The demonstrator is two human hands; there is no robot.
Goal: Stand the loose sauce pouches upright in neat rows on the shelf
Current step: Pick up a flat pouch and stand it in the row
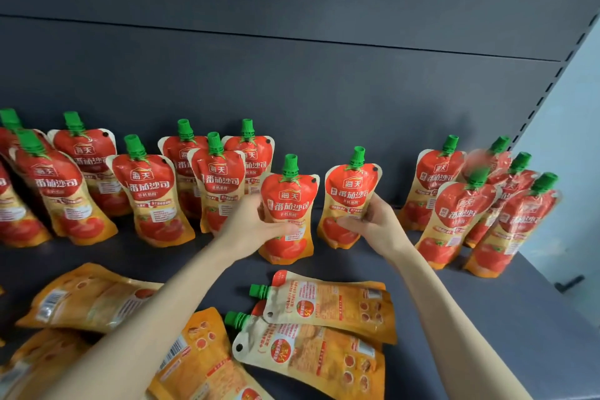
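Red and orange tomato sauce pouches with green caps fill the dark shelf (438,302). My left hand (256,226) grips one upright pouch (290,204) at its waist, near the shelf's middle. My right hand (373,221) holds a second upright pouch (352,191) just to the right of it. Both pouches stand on the shelf. Several pouches stand in a loose row at the left (149,191) and a cluster stands at the right (454,211). Several loose pouches lie flat at the front (328,305), backs up.
The shelf's dark back panel (292,81) rises behind the standing pouches. A perforated upright post (545,94) runs along the right edge, with a pale wall beyond it. Bare shelf shows between the middle pouches and the right cluster.
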